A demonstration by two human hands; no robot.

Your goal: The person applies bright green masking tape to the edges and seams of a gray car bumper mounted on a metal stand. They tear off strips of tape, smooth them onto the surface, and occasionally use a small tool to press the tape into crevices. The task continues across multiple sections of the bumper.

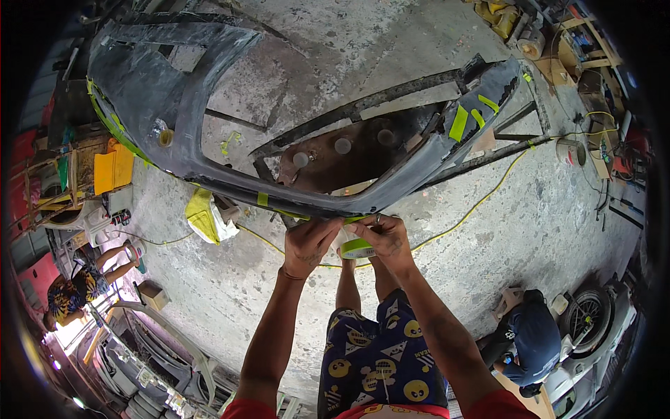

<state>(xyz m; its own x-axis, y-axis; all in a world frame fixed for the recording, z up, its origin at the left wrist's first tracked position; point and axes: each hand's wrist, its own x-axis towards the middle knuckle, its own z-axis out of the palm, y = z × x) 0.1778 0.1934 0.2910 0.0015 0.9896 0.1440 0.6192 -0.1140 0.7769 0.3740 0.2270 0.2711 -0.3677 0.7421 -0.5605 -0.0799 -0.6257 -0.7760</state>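
Observation:
A large grey car bumper (pixel 279 198) with a primed, sanded surface stretches across in front of me. Yellow-green masking tape (pixel 262 199) is stuck on parts of it. At its near edge my left hand (pixel 309 244) is closed, fingertips pinching by a short tape strip (pixel 354 219). My right hand (pixel 384 241) pinches the other side of that strip, thumb and index together. Just below these fingers hangs a roll of masking tape (pixel 357 248), against the right palm side. How tightly the left fingertips hold the strip is partly hidden.
Metal stand bars (pixel 481 162) hold the bumper's right side. A yellow hose (pixel 481 209) crosses the concrete floor. A yellow-and-white cloth (pixel 204 215) lies below the bumper. One person (pixel 534 339) crouches by a wheel (pixel 587 312) at right; another person (pixel 80 288) is at far left.

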